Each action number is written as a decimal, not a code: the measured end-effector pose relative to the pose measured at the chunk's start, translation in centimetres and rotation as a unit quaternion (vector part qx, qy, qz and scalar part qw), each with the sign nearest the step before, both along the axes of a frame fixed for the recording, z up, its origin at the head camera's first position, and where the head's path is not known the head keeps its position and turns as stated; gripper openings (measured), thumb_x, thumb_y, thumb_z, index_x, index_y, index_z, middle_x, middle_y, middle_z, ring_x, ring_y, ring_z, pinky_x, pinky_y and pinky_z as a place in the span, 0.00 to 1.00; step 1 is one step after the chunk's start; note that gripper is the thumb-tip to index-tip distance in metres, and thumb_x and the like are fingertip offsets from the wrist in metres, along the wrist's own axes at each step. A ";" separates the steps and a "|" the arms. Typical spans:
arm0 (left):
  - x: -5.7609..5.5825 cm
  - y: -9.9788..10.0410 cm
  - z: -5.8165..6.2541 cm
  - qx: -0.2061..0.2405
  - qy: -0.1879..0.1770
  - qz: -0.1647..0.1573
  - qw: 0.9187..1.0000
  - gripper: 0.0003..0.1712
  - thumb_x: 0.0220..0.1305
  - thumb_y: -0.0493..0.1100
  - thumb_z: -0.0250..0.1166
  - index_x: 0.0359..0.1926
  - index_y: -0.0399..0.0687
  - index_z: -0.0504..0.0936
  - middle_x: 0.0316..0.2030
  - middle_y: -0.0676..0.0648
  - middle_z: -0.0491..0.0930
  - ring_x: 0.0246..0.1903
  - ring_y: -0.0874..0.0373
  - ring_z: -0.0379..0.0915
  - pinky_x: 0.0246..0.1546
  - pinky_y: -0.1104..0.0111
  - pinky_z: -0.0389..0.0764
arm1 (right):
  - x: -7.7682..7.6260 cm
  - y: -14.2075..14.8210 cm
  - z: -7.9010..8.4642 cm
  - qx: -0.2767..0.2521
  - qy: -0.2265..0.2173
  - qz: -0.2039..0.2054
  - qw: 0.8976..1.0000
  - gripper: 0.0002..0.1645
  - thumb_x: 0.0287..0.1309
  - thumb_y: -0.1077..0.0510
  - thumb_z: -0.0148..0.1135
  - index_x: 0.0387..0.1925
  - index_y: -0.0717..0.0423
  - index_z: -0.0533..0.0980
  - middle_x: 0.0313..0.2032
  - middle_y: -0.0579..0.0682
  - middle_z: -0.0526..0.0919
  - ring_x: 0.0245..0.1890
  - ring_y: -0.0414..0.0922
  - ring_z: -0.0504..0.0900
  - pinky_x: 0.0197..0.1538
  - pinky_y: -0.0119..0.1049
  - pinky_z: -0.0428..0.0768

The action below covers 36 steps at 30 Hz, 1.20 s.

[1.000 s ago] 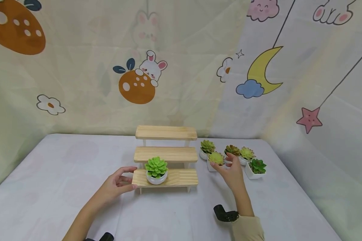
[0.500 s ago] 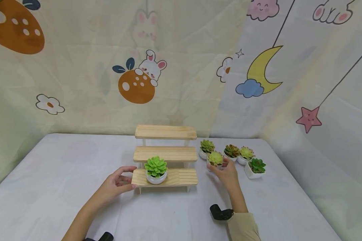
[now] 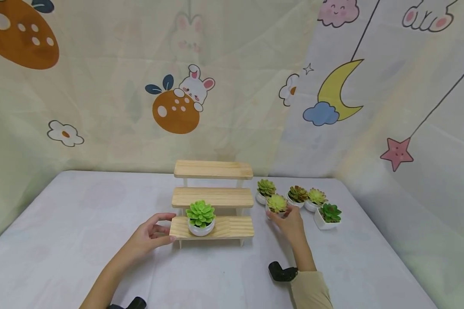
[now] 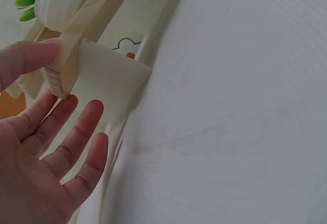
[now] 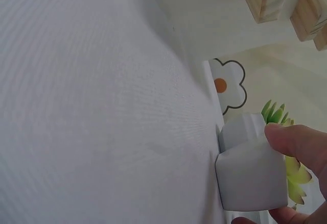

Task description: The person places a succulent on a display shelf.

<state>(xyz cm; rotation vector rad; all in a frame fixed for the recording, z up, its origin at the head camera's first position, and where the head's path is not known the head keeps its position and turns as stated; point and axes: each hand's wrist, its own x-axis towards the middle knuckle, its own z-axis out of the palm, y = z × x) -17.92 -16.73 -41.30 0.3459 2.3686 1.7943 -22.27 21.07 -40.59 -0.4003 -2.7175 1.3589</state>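
Note:
A three-tier wooden stand (image 3: 212, 197) stands on the table, a bright green succulent in a round white pot (image 3: 201, 218) on its lowest board. At that board's left end, my left hand (image 3: 153, 233) pinches the wood between thumb and fingertips; in the left wrist view the other fingers (image 4: 84, 165) are spread below. To the right of the stand, my right hand (image 3: 291, 224) holds a yellow-green succulent (image 3: 277, 203) by its white pot. Thumb (image 5: 296, 142) and fingertips lie on opposite sides of this angular pot (image 5: 250, 178), which sits at the table surface in the right wrist view.
Close behind the held pot stands a green succulent (image 3: 266, 188). A reddish-brown succulent (image 3: 298, 194), a pale green one (image 3: 316, 196) and a dark green one in a square pot (image 3: 327, 216) stand to its right. A printed cloth (image 3: 232, 86) hangs behind the table.
My right hand has moved slightly left and down from above the plants and taken hold of the yellow-green succulent's pot. The left hand stays at the board's end.

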 end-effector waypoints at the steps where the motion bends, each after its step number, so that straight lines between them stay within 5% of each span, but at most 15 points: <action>1: 0.0 0.0 0.0 0.000 0.001 0.000 1.000 0.34 0.53 0.38 0.68 0.60 0.40 0.66 0.55 0.35 0.68 0.39 0.63 0.75 0.39 0.70 0.74 | 0.0 0.0 0.0 0.000 -0.001 -0.002 1.000 0.45 0.53 0.49 0.65 0.60 0.73 0.56 0.49 0.68 0.68 0.46 0.56 0.70 0.44 0.46 0.71; 22: 0.2 0.1 0.0 -0.001 0.009 0.000 1.000 0.34 0.52 0.38 0.68 0.60 0.39 0.67 0.55 0.35 0.69 0.38 0.64 0.75 0.38 0.71 0.74 | 0.0 0.4 0.1 0.031 0.004 -0.037 0.999 0.39 0.52 0.49 0.66 0.57 0.70 0.64 0.49 0.66 0.73 0.47 0.57 0.73 0.45 0.48 0.72; 36: 0.2 0.0 0.1 0.007 -0.001 -0.006 1.000 0.34 0.53 0.38 0.68 0.61 0.41 0.66 0.49 0.34 0.73 0.39 0.62 0.76 0.37 0.70 0.75 | 0.3 2.2 0.7 -0.022 -0.009 -0.023 0.999 0.43 0.52 0.46 0.66 0.61 0.66 0.61 0.55 0.64 0.71 0.54 0.57 0.72 0.52 0.47 0.72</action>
